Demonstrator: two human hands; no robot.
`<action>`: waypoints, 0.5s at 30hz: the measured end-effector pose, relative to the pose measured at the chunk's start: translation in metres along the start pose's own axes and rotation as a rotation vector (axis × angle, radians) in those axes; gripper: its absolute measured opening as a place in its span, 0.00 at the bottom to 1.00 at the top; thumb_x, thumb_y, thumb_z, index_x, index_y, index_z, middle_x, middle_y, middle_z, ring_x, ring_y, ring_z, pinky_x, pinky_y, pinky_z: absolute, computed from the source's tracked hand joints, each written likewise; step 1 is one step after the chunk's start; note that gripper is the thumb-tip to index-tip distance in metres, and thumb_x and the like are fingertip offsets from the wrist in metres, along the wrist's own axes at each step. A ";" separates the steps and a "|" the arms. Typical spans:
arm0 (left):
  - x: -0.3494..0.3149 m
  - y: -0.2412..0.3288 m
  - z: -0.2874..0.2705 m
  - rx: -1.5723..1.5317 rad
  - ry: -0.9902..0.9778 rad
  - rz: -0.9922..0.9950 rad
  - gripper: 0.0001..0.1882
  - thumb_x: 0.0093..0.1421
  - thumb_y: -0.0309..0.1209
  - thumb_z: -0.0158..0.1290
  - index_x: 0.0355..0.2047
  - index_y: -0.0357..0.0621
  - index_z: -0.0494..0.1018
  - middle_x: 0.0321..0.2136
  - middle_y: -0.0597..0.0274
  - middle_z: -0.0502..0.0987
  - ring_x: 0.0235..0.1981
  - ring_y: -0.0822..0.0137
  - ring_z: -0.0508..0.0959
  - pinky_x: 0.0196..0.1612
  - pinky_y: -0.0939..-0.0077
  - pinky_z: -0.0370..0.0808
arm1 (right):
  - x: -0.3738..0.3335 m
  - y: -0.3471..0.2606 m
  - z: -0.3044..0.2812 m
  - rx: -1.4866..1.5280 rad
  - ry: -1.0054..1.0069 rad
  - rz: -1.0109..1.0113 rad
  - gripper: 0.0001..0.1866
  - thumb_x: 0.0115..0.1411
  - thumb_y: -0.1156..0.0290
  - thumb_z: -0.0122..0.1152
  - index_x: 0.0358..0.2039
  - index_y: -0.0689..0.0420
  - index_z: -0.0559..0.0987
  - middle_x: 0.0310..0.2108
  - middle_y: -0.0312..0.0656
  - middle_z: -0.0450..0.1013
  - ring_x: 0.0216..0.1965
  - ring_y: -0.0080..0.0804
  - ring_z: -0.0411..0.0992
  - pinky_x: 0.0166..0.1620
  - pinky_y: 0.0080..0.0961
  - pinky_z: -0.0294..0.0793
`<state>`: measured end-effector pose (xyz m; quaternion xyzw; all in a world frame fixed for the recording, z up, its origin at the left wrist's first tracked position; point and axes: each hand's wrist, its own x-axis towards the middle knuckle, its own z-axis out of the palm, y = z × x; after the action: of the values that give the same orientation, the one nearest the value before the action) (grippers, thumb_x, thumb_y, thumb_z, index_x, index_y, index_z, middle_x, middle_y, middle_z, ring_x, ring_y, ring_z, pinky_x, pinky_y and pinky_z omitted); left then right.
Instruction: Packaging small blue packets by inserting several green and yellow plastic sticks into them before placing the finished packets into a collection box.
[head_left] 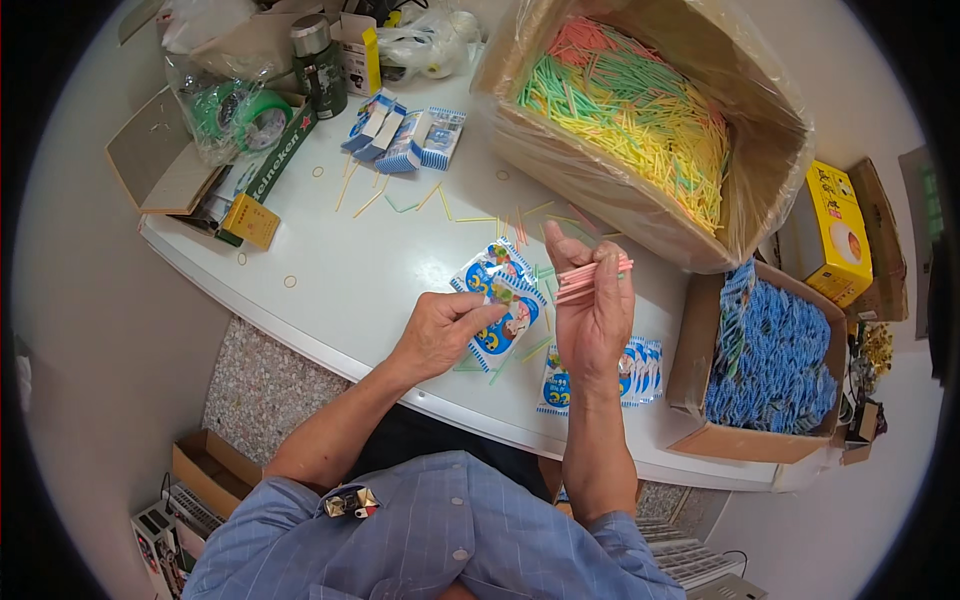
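Observation:
Near the middle of the table, my left hand [435, 330] is closed with thumb and finger pinching a blue-and-white printed packet [518, 328]. Another such packet lies under it, just beyond. My right hand [596, 325] is raised to the right of it, palm up, thumb and fingers closed round a bundle of thin pink sticks [575, 288]. Loose green and yellow sticks lie around and partly beneath the packets. Beside my right wrist, a row of overlapping blue-and-white packets [640, 372] rests close to the table's near edge; my forearm hides part of it.
A large plastic-lined carton [590, 165] of pink, green and yellow sticks stands at far right. A smaller carton [690, 400] of blue packets sits nearer. Small blue boxes [400, 135], a dark flask [318, 70], a green tape roll [262, 125] and a yellow box [250, 222] are at far left.

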<state>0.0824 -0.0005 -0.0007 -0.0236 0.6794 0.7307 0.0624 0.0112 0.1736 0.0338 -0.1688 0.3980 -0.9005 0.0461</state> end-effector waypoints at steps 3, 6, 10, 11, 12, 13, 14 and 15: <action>-0.001 -0.002 0.001 0.030 -0.019 0.044 0.11 0.65 0.31 0.59 0.34 0.33 0.83 0.25 0.63 0.83 0.28 0.81 0.76 0.31 0.83 0.73 | 0.000 0.001 -0.001 0.002 0.019 -0.010 0.09 0.74 0.64 0.44 0.44 0.56 0.68 0.46 0.55 0.77 0.60 0.46 0.70 0.71 0.52 0.52; 0.001 -0.013 0.003 0.071 0.020 0.094 0.11 0.64 0.30 0.59 0.34 0.32 0.83 0.25 0.63 0.83 0.28 0.81 0.76 0.32 0.84 0.74 | 0.001 0.002 -0.003 0.002 0.014 -0.032 0.09 0.74 0.64 0.44 0.45 0.56 0.68 0.47 0.55 0.77 0.61 0.48 0.69 0.71 0.51 0.53; 0.003 -0.022 -0.001 0.014 0.053 0.044 0.10 0.64 0.29 0.59 0.34 0.33 0.83 0.26 0.62 0.83 0.28 0.80 0.76 0.33 0.83 0.74 | 0.000 0.005 -0.004 -0.005 0.028 -0.029 0.09 0.75 0.64 0.42 0.45 0.55 0.68 0.49 0.56 0.76 0.63 0.49 0.67 0.71 0.51 0.54; 0.002 -0.020 -0.002 0.063 0.044 0.024 0.10 0.64 0.29 0.59 0.34 0.33 0.83 0.27 0.63 0.83 0.28 0.80 0.76 0.33 0.83 0.74 | 0.000 0.005 -0.006 -0.020 0.026 -0.035 0.10 0.75 0.63 0.41 0.45 0.55 0.69 0.49 0.55 0.77 0.63 0.50 0.67 0.71 0.53 0.53; 0.000 -0.016 0.000 0.064 0.044 0.022 0.10 0.64 0.29 0.59 0.34 0.33 0.83 0.27 0.63 0.83 0.28 0.80 0.76 0.33 0.83 0.74 | -0.001 0.005 -0.007 -0.019 0.028 -0.033 0.10 0.75 0.63 0.41 0.45 0.55 0.69 0.49 0.55 0.77 0.63 0.50 0.67 0.71 0.53 0.53; -0.002 -0.009 0.002 0.070 0.045 0.030 0.10 0.65 0.29 0.59 0.33 0.33 0.83 0.27 0.62 0.83 0.28 0.80 0.76 0.33 0.83 0.74 | -0.001 0.005 -0.008 0.000 0.045 -0.027 0.11 0.75 0.63 0.41 0.45 0.55 0.69 0.49 0.55 0.77 0.63 0.50 0.67 0.71 0.52 0.53; -0.003 -0.007 0.003 0.076 0.047 0.037 0.10 0.65 0.29 0.58 0.33 0.33 0.82 0.27 0.62 0.83 0.28 0.80 0.76 0.33 0.83 0.74 | -0.001 0.005 -0.009 0.018 0.063 -0.021 0.11 0.75 0.63 0.41 0.45 0.55 0.69 0.49 0.56 0.77 0.63 0.50 0.67 0.71 0.52 0.53; -0.004 -0.008 0.003 0.076 0.047 0.036 0.10 0.65 0.29 0.58 0.33 0.33 0.82 0.27 0.62 0.83 0.28 0.80 0.76 0.33 0.83 0.74 | -0.001 0.004 -0.009 0.019 0.063 -0.020 0.11 0.75 0.63 0.41 0.45 0.55 0.69 0.49 0.56 0.77 0.63 0.50 0.67 0.71 0.52 0.53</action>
<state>0.0876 0.0023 -0.0075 -0.0262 0.7083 0.7046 0.0340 0.0092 0.1769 0.0248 -0.1438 0.3889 -0.9096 0.0262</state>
